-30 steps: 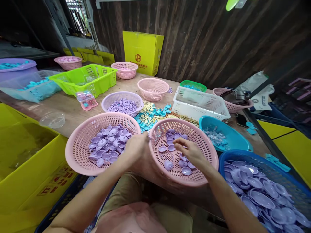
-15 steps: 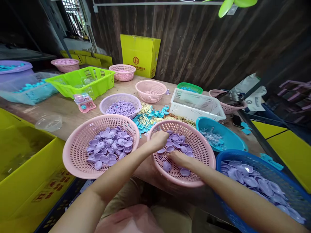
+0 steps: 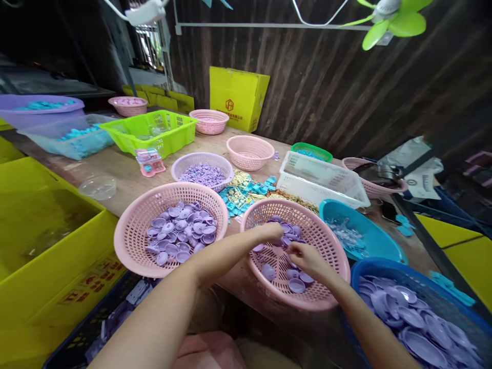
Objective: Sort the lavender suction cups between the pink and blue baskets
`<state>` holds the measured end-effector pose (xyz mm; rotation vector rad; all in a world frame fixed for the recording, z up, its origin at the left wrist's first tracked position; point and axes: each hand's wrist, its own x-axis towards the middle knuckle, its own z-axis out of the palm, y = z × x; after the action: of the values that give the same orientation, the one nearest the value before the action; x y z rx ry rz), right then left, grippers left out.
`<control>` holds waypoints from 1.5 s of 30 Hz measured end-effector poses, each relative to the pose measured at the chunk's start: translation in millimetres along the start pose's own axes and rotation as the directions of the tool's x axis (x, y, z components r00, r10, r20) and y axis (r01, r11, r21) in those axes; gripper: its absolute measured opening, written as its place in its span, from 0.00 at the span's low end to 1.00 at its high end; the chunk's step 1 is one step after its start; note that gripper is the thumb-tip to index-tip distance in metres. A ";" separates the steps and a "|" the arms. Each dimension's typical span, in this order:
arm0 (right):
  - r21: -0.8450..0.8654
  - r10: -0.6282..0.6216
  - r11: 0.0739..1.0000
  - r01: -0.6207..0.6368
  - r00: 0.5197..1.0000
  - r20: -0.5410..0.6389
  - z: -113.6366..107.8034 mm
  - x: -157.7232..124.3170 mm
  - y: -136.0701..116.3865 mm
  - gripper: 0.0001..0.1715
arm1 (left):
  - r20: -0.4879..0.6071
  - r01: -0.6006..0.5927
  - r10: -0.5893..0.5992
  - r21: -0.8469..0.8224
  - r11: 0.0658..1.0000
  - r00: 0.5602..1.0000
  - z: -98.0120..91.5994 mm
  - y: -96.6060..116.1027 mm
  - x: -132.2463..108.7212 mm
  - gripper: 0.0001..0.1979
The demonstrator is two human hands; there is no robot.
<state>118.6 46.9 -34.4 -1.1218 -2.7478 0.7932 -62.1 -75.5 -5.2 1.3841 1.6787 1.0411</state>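
Both hands are inside the right-hand pink basket [image 3: 341, 266], among small purple oval shell-like pieces [image 3: 295, 285]. My left hand [image 3: 271, 233] is over the pieces toward the basket's far side, its fingers curled down and largely hidden by the back of the hand. Close beside it, my right hand [image 3: 307, 258] has fingers bent and pressed together, with purple pieces right under and behind the fingertips. What either hand grips, if anything, cannot be made out. Another pink basket [image 3: 125, 230] on the left holds a heap of similar purple pieces [image 3: 180, 230].
A purple basket [image 3: 179, 171] of tiny purple parts, loose turquoise and cream parts [image 3: 240, 197], a white crate [image 3: 326, 184] and a turquoise basin [image 3: 392, 251] stand beyond. At right is a blue basket [image 3: 355, 277] of purple shells; at left, a yellow box [image 3: 88, 230].
My head view has turned left and tilted up a little, so everything sits further right and lower. The right hand has shifted away from the basket's near left part, uncovering pieces there.
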 end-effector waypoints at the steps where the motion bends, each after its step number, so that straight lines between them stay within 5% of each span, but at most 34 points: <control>1: 0.106 0.030 0.994 -0.021 0.996 -0.084 -4.9 -2.9 0.1 0.07 | 0.187 0.109 -0.073 -0.194 0.975 0.980 4.7 5.2 14.5 0.10; 4: 0.359 0.163 0.931 -0.068 0.957 -0.241 -12.1 -10.5 0.0 0.13 | 0.396 0.207 -0.078 -0.295 0.933 0.915 24.1 16.0 63.4 0.05; 7: 0.436 0.208 0.898 -0.056 0.928 -0.310 -9.2 -15.5 -6.0 0.16 | 0.541 0.348 0.043 -0.599 0.721 0.840 39.1 10.2 80.7 0.04; 10: 0.331 0.143 0.944 0.004 0.897 -0.418 -2.7 -18.2 -16.6 0.17 | 0.460 0.383 0.024 -0.765 0.517 0.888 43.8 -1.4 66.6 0.03; 14: 0.073 -0.141 0.977 0.199 0.868 -0.476 3.2 -18.5 -23.5 0.16 | 0.398 0.408 -0.126 -0.783 0.470 0.909 40.6 -7.9 48.6 0.02; 21: -0.063 -0.276 0.959 0.275 0.866 -0.417 9.5 -14.7 -15.1 0.10 | 0.339 0.372 -0.162 -0.764 0.527 0.927 39.9 -3.8 40.0 0.06; 26: -0.112 -0.275 0.960 0.257 0.782 -0.559 12.6 -16.7 -23.1 0.12 | 0.277 0.333 -0.188 -0.739 0.586 0.942 41.2 -1.7 36.8 0.08; 29: -0.058 -0.168 0.984 0.170 0.754 -0.635 7.9 -23.2 -35.0 0.14 | 0.201 0.264 -0.174 -0.667 0.696 0.964 41.0 -4.4 34.5 0.12; 34: 0.139 -0.049 0.977 0.164 0.798 -0.600 3.1 -32.5 -61.9 0.15 | 0.023 0.058 -0.053 -0.377 0.924 0.998 40.5 -6.4 24.4 0.11; 45: 0.199 -0.020 0.961 0.192 0.766 -0.643 10.8 -30.6 -88.3 0.12 | 0.007 -0.036 0.041 -0.340 0.940 0.999 34.4 -0.9 10.5 0.09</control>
<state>82.3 -31.4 3.0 -0.9421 -2.0495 0.5801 -33.4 -60.4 -20.8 1.1966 1.3856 1.2728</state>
